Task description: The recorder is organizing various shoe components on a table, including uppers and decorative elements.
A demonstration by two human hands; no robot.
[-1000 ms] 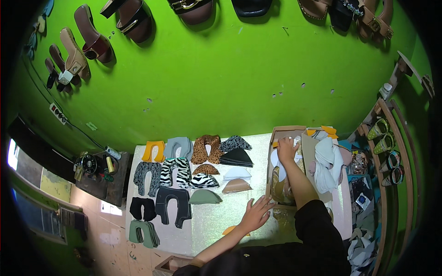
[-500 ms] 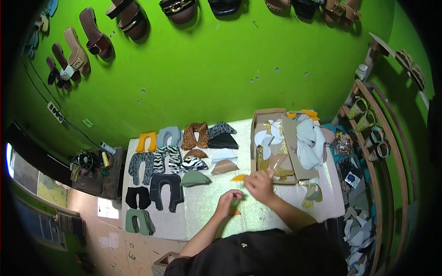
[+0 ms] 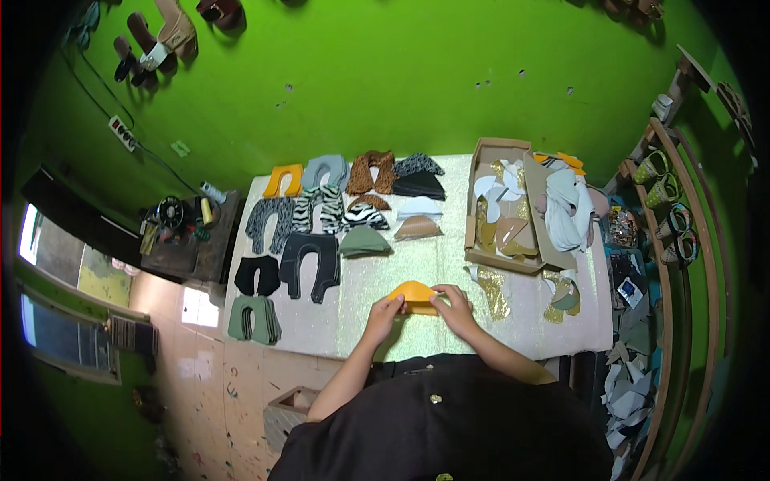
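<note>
I have both hands, left hand [image 3: 383,309] and right hand [image 3: 454,305], pinching the orange piece [image 3: 412,292] at lower centre; I judge placement beside the sorted stacks [image 3: 337,216] is next.

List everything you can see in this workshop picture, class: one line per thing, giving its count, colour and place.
orange piece: one, orange, near table edge, held at both ends
cut pieces: many stacks in rows; yellow, grey, animal prints, black, olive, tan; left half of the table
table: one, pale glittery top, centre
cardboard box: one, brown, right part of table, holds white, gold and tan pieces
gold scraps: a few, in front of the box
sandals: several, brown and tan, on the green wall
power strip: one, white, wall at left
curved rack: one, wooden, far right, holds shoes
left hand: one, on orange piece's left end
right hand: one, on its right end
</note>
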